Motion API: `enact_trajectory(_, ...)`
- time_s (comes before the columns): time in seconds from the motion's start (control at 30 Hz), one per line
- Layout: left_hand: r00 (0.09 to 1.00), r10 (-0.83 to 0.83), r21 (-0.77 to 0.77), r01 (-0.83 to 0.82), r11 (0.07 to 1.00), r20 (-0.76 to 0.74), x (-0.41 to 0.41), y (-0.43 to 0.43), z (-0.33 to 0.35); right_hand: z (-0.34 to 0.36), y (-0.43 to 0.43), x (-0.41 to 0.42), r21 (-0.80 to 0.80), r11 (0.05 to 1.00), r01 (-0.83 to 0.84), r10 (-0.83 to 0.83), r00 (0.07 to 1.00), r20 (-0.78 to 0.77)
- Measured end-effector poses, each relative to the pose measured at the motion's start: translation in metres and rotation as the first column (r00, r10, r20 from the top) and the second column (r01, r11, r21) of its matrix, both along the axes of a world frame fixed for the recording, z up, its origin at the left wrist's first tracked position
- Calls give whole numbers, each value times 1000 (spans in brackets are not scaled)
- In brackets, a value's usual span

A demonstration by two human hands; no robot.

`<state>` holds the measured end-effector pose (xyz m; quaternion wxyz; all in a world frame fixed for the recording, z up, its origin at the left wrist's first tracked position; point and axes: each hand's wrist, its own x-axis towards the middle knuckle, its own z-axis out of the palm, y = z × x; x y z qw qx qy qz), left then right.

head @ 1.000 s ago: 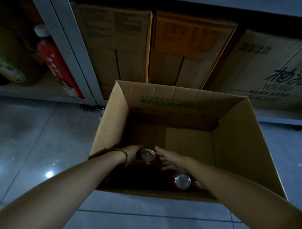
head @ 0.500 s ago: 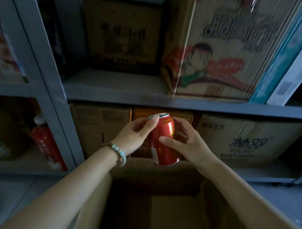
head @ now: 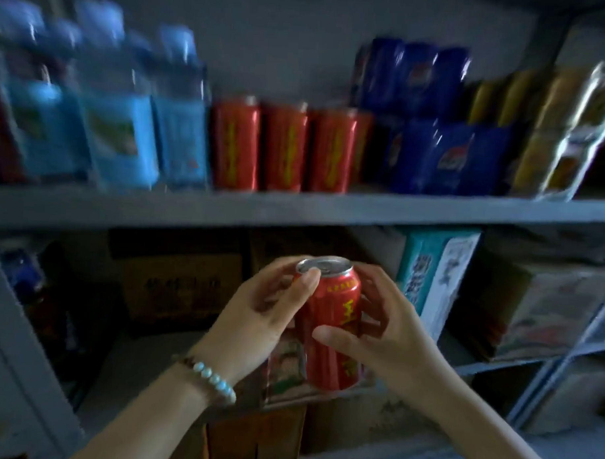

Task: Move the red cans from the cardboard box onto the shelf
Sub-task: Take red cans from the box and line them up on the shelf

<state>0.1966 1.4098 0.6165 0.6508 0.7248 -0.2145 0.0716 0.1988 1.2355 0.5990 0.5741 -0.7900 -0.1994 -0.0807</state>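
One red can (head: pixel 332 328) was held near upright below the shelf (head: pixel 432 210), the left hand (head: pixel 263 319) pinching its silver rim, the right hand (head: pixel 389 345) curled round its glossy side. Slick round metal could likely slip, or bump the three standing cans (head: pixel 285 148) crowded between blue bottles (head: pixel 123 120) and crinkly blue packs (head: pixel 437 155).

Little reads cleanly. The red can (head: pixel 336 309) near the middle bears large yellow Chinese characters down its side. The top one looks like 王, the lower ones are partly covered, and the yellow print under its rim is too small to read. At 12 o'clock, three red cans (head: pixel 285 148) on the shelf (head: pixel 295 208) carry blurred vertical yellow lettering. At 2 o'clock, blue packs (head: pixel 447 155) show a round red, white and blue emblem. The teal and white carton (head: pixel 429 278) at 3 o'clock and the brown carton (head: pixel 186 283) at 9 o'clock bear Chinese characters too blurred to read.
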Motion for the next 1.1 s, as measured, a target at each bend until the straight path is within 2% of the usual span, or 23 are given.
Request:
enact_trajectory(0.1,999,-36,-19,35,999,-34,9,-16,79,80,-17,1,8,1000,23,-23,999,-27)
enact_trajectory(0.23,1000,-3,164,-1,986,24,31,-33,158,166,-38,14,-15,999,44,-45,997,-57)
enact_trajectory(0.3,986,103,274,-135,952,129,46,-37,180,191,-46,29,-16,996,87,-88,993,-76)
enact_trajectory(0.33,957,168,370,-248,895,234,52,-38,188,199,-51,38,-12,993,117,-117,989,-91)
enact_trajectory(0.4,900,193,555,-397,731,390,67,-38,193,209,-60,59,-7,987,159,-159,981,-112)
enact_trajectory(0.5,888,168,776,-457,435,429,94,-33,181,212,-68,94,-51,984,171,-177,972,-155)
enact_trajectory(0.53,879,151,797,-475,373,453,104,-32,176,209,-71,107,-73,980,184,-194,968,-158)
enact_trajectory(0.6,865,145,808,-501,310,480,119,-32,166,201,-71,127,-133,971,200,-219,964,-149)
enact_trajectory(0.7,848,180,804,-531,269,499,130,-34,157,185,-64,145,-163,960,227,-247,963,-108)
enact_trajectory(0.87,845,206,797,-534,282,493,131,-36,156,177,-53,152,-172,938,300,-308,951,-22)
enact_trajectory(1.1,837,238,801,-543,254,492,132,-41,154,180,-53,150,-384,886,259,-230,966,121)
